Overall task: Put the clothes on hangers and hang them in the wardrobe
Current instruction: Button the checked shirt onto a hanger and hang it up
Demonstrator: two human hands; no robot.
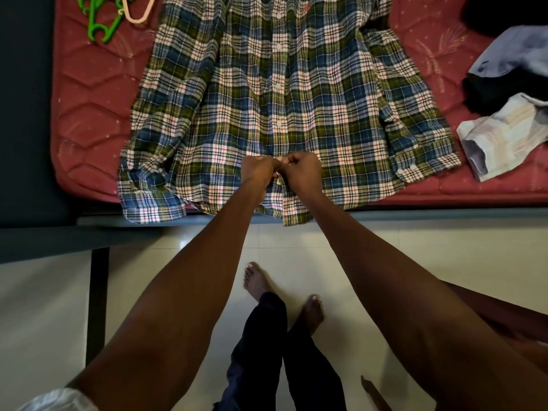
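My left hand (257, 170) and right hand (302, 170) pinch the shirt (231, 93) placket, buttoning; hangers (112, 16) at 11 o'clock unused, hanging remains

Your curled left hand (257, 170) and right hand (302, 171) hide the green, blue and white plaid cotton shirt's (237, 93) placket between them; the shirt's collar and the green plastic hangers (100, 22) run off the top edge.

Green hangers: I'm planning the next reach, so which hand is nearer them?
Left. The left hand pinches the shirt front below the green hangers; the right hand sits just beyond it.
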